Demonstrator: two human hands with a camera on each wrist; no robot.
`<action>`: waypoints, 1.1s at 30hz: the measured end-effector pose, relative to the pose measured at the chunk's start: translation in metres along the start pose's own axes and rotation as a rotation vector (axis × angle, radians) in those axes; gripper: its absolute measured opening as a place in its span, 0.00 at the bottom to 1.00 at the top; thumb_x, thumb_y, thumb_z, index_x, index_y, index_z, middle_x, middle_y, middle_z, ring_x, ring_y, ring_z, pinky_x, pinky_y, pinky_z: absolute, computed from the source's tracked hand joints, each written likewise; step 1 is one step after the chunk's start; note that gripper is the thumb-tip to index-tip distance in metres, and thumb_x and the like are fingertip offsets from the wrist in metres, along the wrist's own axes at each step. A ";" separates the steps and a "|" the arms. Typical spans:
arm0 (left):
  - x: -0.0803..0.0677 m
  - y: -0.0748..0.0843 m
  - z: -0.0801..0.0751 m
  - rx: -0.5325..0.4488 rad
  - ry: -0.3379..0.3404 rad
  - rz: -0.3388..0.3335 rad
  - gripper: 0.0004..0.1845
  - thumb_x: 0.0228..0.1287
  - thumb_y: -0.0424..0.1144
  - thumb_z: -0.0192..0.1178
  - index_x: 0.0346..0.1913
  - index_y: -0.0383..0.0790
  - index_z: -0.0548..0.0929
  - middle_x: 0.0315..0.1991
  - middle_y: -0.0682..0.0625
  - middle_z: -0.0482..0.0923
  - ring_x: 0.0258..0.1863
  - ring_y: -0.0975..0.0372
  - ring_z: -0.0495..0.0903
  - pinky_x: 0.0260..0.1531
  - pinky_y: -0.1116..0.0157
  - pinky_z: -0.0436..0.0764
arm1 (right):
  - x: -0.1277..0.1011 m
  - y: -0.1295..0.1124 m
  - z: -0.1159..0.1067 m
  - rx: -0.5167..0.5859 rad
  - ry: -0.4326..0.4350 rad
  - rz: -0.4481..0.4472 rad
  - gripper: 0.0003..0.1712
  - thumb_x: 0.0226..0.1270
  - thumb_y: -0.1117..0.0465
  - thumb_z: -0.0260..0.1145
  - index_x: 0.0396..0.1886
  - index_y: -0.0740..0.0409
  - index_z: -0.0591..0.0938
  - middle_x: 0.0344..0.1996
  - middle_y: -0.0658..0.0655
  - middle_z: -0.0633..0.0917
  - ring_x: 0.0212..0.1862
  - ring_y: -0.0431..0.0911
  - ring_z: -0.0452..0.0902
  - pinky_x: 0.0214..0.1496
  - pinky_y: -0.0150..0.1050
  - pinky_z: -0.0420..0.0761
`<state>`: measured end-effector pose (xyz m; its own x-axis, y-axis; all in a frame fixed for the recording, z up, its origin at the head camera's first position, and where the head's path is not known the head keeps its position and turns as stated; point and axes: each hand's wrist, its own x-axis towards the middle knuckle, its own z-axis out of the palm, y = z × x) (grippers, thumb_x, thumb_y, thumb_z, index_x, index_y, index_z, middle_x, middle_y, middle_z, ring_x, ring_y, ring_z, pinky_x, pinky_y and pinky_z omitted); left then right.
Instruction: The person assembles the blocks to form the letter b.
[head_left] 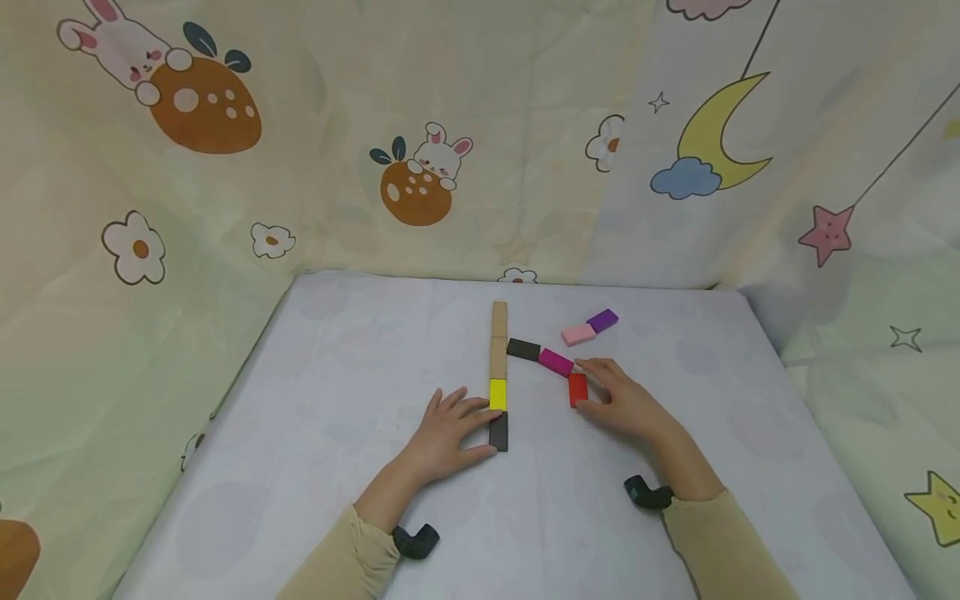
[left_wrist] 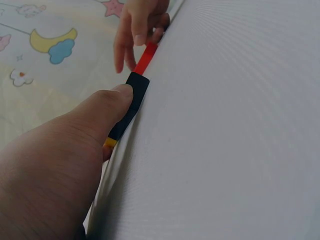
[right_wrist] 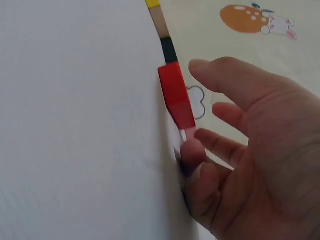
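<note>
A straight column of blocks runs down the table in the head view: two wooden blocks [head_left: 498, 337], a yellow block [head_left: 498, 394] and a black block [head_left: 498, 432]. My left hand [head_left: 450, 433] pinches the black block, its thumb on the near end [left_wrist: 137, 95] and a finger by the far end. Branching right are a dark block [head_left: 523, 349], a magenta block [head_left: 556, 362] and a red block [head_left: 577, 390]. My right hand [head_left: 622, 400] is around the red block with thumb and fingers spread; in the right wrist view the thumb stands apart from it.
A pink block [head_left: 578, 335] and a purple block [head_left: 603, 320] lie end to end behind the magenta one. A white cloth [head_left: 337, 358] covers the table. Printed fabric [head_left: 525, 167] hangs around its back and sides.
</note>
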<state>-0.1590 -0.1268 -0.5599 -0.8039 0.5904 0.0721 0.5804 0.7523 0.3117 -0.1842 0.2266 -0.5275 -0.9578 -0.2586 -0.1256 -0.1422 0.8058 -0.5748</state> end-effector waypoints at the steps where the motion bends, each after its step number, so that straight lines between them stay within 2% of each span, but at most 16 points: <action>1: 0.000 0.000 0.000 -0.001 0.001 0.000 0.30 0.65 0.67 0.55 0.70 0.70 0.69 0.71 0.59 0.68 0.77 0.49 0.55 0.74 0.37 0.45 | 0.000 0.002 -0.001 0.030 0.000 0.013 0.44 0.61 0.42 0.70 0.75 0.29 0.61 0.71 0.49 0.65 0.63 0.53 0.71 0.57 0.57 0.81; 3: 0.000 0.000 0.000 -0.003 0.003 -0.002 0.31 0.65 0.67 0.56 0.70 0.70 0.69 0.71 0.59 0.68 0.77 0.50 0.55 0.74 0.37 0.45 | 0.000 0.005 -0.002 0.059 -0.007 0.022 0.44 0.60 0.43 0.72 0.74 0.29 0.62 0.69 0.50 0.67 0.59 0.51 0.72 0.54 0.52 0.83; 7: 0.000 0.001 -0.002 -0.009 0.006 -0.001 0.31 0.64 0.67 0.56 0.69 0.70 0.69 0.71 0.59 0.68 0.77 0.50 0.55 0.74 0.37 0.45 | 0.001 0.007 -0.002 0.041 -0.019 -0.011 0.43 0.61 0.48 0.72 0.74 0.33 0.64 0.66 0.50 0.69 0.49 0.47 0.73 0.48 0.41 0.83; 11: 0.000 0.002 -0.003 -0.008 0.002 -0.004 0.31 0.64 0.67 0.56 0.69 0.70 0.70 0.71 0.59 0.68 0.77 0.50 0.55 0.74 0.37 0.45 | 0.001 0.006 -0.002 0.022 -0.005 -0.041 0.41 0.62 0.51 0.72 0.73 0.38 0.66 0.65 0.51 0.71 0.46 0.46 0.73 0.46 0.37 0.80; 18: -0.001 0.001 -0.001 -0.003 0.006 -0.006 0.31 0.64 0.67 0.56 0.69 0.70 0.70 0.71 0.59 0.68 0.77 0.50 0.55 0.74 0.38 0.45 | 0.001 0.003 -0.001 0.006 -0.001 -0.052 0.39 0.62 0.51 0.72 0.73 0.39 0.68 0.66 0.51 0.70 0.50 0.47 0.73 0.50 0.41 0.82; 23: -0.001 0.001 0.001 -0.004 0.012 0.000 0.31 0.64 0.67 0.56 0.69 0.71 0.69 0.71 0.59 0.68 0.77 0.50 0.55 0.74 0.37 0.45 | 0.002 0.007 -0.005 0.064 -0.020 -0.004 0.37 0.65 0.46 0.69 0.72 0.36 0.67 0.66 0.51 0.71 0.55 0.50 0.72 0.52 0.46 0.83; 27: -0.001 0.001 0.001 0.003 0.011 0.001 0.31 0.64 0.68 0.55 0.70 0.71 0.68 0.71 0.60 0.67 0.77 0.50 0.55 0.74 0.38 0.45 | 0.007 0.012 -0.013 0.085 -0.005 0.013 0.32 0.70 0.47 0.64 0.72 0.40 0.68 0.65 0.54 0.72 0.54 0.52 0.72 0.47 0.42 0.83; 30: -0.001 0.001 0.000 0.008 0.010 0.000 0.31 0.65 0.68 0.55 0.70 0.71 0.68 0.71 0.60 0.67 0.77 0.51 0.55 0.74 0.38 0.45 | 0.015 0.018 -0.019 0.077 0.018 0.015 0.31 0.71 0.48 0.63 0.71 0.43 0.69 0.65 0.56 0.72 0.50 0.51 0.74 0.41 0.37 0.83; 33: -0.001 0.000 -0.001 0.007 0.008 -0.001 0.31 0.65 0.68 0.55 0.70 0.71 0.68 0.71 0.59 0.68 0.77 0.50 0.55 0.74 0.37 0.45 | 0.026 0.026 -0.028 0.087 0.031 0.018 0.30 0.73 0.49 0.61 0.71 0.46 0.69 0.66 0.58 0.71 0.43 0.50 0.75 0.36 0.37 0.82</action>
<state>-0.1579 -0.1277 -0.5591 -0.8054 0.5874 0.0796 0.5806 0.7548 0.3052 -0.2195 0.2552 -0.5232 -0.9675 -0.2268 -0.1122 -0.1041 0.7608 -0.6406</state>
